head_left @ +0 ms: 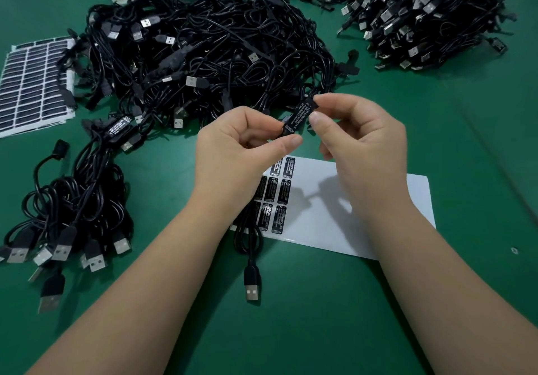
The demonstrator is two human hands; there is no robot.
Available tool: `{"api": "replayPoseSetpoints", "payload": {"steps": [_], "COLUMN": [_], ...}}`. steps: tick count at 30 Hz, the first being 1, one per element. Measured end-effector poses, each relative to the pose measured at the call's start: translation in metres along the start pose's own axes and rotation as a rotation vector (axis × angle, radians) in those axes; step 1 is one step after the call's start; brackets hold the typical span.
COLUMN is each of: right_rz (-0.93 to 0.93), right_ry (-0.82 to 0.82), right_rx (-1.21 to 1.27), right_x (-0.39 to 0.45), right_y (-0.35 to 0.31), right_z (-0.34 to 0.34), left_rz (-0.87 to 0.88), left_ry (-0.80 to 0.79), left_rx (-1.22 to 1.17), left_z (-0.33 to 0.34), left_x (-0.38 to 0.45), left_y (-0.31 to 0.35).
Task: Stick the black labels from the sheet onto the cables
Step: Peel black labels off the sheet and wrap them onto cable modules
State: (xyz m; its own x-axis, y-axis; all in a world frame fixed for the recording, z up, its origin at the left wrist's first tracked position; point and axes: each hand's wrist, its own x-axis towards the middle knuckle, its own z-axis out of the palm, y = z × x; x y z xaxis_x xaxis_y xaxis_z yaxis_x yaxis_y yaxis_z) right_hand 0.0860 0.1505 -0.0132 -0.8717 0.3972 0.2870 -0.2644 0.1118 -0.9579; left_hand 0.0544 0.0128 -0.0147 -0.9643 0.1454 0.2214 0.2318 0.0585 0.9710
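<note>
Green felt-like cloth covers the worktop (pixel 465 142), and both bare forearms reach in from the bottom edge, converging above its middle. The left hand (pixel 233 139) is turned palm inward, its fingers (pixel 292 141) curled, thumb and forefinger clamped on the lower end of a small black oblong controller block (pixel 300 115) that sits in line on a thin black cable. The right hand (pixel 358 130) mirrors it from the other side, with its fingers (pixel 316 118) bent and the thumb and forefinger pinching the block's upper end. A black label with white print lies along the face of the block, tilted with its upper end away from the person. Both hands hold the block raised off the worktop.

Below the hands lies a white rectangular backing sheet (pixel 364 217) with a few black printed labels (pixel 279 197) left at its left end, the rest of it bare. The held cable's black USB plug (pixel 251 286) rests on the cloth near the sheet's left corner.

A large tangled heap of black USB cables (pixel 209 51) lies beyond the hands, a second heap (pixel 422 16) is at the far right, and a smaller bundle of cables (pixel 67 214) is at the left. A full sheet of dark labels (pixel 32 83) lies at the far left edge.
</note>
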Motion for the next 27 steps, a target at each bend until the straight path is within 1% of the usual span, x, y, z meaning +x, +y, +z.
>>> {"api": "replayPoseSetpoints", "payload": {"steps": [7, 11, 17, 27], "right_rz": [-0.003, -0.012, -0.078, -0.131], "right_ry": [0.009, 0.014, -0.013, -0.015], "right_rx": [0.003, 0.049, 0.05, 0.058], "right_x": [-0.0008, -0.0026, -0.0008, -0.002], "right_y": [-0.0033, -0.0055, -0.0068, -0.007], "right_z": [0.0011, 0.0022, 0.0, 0.0], "left_rz": [0.018, 0.029, 0.043, 0.084], "left_ry": [0.019, 0.014, 0.004, -0.004], "left_rx": [0.011, 0.01, -0.048, -0.065], "left_z": [0.0006, 0.0018, 0.0031, 0.0033], "left_x": [-0.0015, -0.0041, -0.0057, -0.0077], "left_y": [0.0026, 0.0057, 0.0075, 0.0095]}}
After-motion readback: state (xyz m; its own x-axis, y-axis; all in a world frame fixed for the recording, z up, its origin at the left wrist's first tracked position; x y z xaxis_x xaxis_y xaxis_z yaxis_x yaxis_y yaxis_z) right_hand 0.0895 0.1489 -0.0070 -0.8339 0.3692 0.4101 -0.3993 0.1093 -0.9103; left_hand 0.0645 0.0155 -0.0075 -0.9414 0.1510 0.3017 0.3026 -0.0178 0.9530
